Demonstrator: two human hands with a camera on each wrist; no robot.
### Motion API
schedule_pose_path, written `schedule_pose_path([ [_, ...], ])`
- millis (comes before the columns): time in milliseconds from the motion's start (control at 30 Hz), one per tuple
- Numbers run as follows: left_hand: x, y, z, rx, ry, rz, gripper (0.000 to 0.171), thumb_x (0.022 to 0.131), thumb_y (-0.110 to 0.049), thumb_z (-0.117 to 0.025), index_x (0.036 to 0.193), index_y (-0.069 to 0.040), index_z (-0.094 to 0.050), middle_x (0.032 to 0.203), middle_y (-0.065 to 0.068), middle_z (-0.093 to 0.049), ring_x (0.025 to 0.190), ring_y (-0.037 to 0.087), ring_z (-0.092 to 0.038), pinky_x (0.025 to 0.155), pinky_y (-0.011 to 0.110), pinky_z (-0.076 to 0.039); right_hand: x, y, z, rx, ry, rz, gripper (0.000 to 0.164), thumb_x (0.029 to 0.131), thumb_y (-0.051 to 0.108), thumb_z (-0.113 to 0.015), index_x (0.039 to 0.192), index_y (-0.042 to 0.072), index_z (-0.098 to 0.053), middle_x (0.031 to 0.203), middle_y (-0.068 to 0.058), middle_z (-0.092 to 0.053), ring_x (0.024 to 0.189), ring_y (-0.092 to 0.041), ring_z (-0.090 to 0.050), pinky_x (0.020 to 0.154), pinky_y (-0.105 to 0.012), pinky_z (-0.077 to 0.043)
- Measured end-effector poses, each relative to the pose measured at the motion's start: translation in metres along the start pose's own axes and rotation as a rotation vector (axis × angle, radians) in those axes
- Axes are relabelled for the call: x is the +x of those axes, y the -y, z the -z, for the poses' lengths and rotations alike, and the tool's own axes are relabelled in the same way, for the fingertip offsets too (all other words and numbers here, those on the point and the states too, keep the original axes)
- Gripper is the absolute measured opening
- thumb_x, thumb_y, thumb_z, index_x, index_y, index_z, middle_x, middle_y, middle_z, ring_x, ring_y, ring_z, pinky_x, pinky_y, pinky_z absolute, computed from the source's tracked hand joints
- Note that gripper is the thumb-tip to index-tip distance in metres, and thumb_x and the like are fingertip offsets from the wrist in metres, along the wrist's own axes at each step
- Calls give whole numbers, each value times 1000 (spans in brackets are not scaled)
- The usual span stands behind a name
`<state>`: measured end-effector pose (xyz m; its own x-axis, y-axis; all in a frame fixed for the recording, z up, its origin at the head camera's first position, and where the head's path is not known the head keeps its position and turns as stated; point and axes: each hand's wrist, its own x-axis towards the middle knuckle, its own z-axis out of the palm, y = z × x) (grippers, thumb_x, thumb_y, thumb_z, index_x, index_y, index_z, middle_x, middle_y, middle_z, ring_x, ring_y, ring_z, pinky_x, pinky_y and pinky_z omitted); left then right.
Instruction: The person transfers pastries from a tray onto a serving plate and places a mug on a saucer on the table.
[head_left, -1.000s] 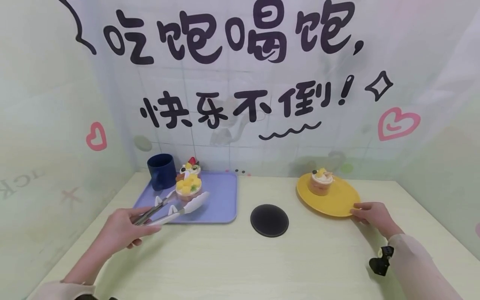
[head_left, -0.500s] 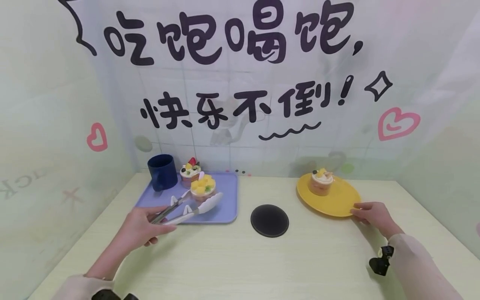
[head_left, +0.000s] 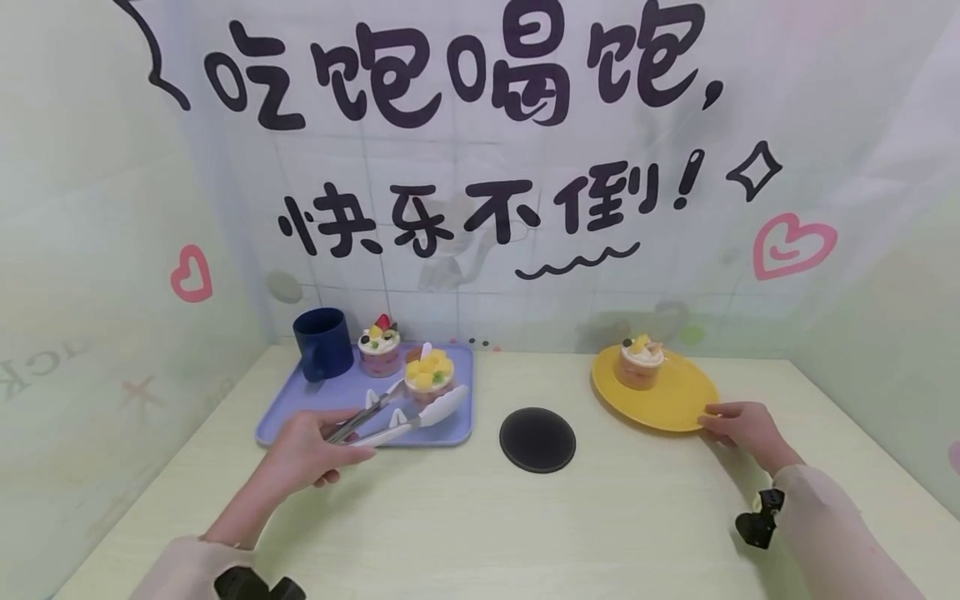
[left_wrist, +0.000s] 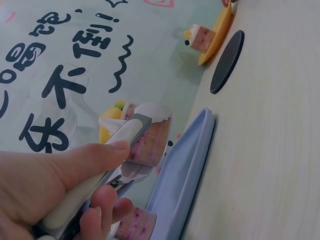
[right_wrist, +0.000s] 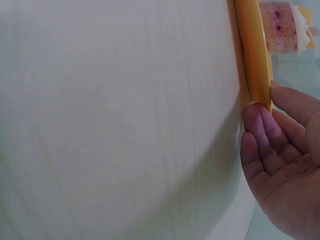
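Note:
My left hand [head_left: 303,450] grips a pair of tongs [head_left: 375,417] with metal arms and white tips. Between the tips is a dessert cup [head_left: 429,375] topped with yellow fruit cubes, held over the right part of the blue tray [head_left: 300,421]. In the left wrist view the cup [left_wrist: 150,145] shows pink cake layers and is raised above the tray's rim [left_wrist: 200,145]. My right hand [head_left: 746,429] pinches the near right edge of a yellow plate [head_left: 675,400], thumb above and fingers beneath. Another cream-topped dessert cup [head_left: 640,367] stands on that plate.
On the tray's back left stand a dark blue mug [head_left: 322,342] and a dessert cup with a strawberry [head_left: 380,350]. A round black coaster [head_left: 537,440] lies on the pale table [head_left: 510,533] between tray and plate. A printed backdrop [head_left: 480,308] closes off the back.
My left hand has moved right with the tongs and the yellow-fruit cup, uncovering the strawberry cup behind. My right hand and the plate have stayed in place.

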<state>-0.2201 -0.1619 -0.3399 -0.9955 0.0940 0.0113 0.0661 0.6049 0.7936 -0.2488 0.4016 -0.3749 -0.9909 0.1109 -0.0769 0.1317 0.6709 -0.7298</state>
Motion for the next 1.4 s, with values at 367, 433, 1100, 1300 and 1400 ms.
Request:
schedule_pose_path([
  [367, 7, -7, -8, 2, 22, -32, 69, 69, -23, -81, 128, -2, -53, 65, 6, -56, 42, 16, -51, 38, 25, -41, 0, 2, 0, -9, 6, -7, 56, 89, 24, -62, 121, -19, -45, 85, -8, -66, 72, -16, -55, 63, -23, -47],
  [433, 9, -9, -10, 3, 28, -28, 70, 69, -25, -81, 128, -3, -53, 66, 6, -56, 42, 16, -50, 38, 25, -40, 0, 2, 0, -8, 6, -6, 56, 89, 24, -62, 121, -19, -45, 85, -8, -66, 72, -15, -55, 63, -23, -47],
  [1100, 20, -26, -40, -40, 64, -17, 63, 67, -22, -82, 124, -10, -59, 74, 5, -58, 42, 16, -49, 40, 26, -42, 4, 2, 1, -7, 7, -40, 57, 89, 24, -61, 123, -19, -43, 84, -8, -65, 72, -16, -54, 63, -23, -47],
  [1300, 20, -30, -49, -51, 81, -21, 62, 67, -21, -82, 123, -10, -59, 75, 5, -59, 42, 15, -49, 40, 25, -41, 3, 0, 0, -13, 9, -40, 56, 89, 23, -61, 122, -19, -44, 83, -7, -65, 72, -16, -54, 64, -24, -47],
  [1400, 21, -33, -52, -58, 95, -24, 62, 68, -20, -82, 124, -8, -59, 74, 5, -59, 42, 15, -48, 40, 24, -41, 2, -1, 0, -11, 10, -36, 56, 89, 23, -62, 122, -19, -44, 83, -6, -65, 72, -16, -54, 63, -24, -47],
])
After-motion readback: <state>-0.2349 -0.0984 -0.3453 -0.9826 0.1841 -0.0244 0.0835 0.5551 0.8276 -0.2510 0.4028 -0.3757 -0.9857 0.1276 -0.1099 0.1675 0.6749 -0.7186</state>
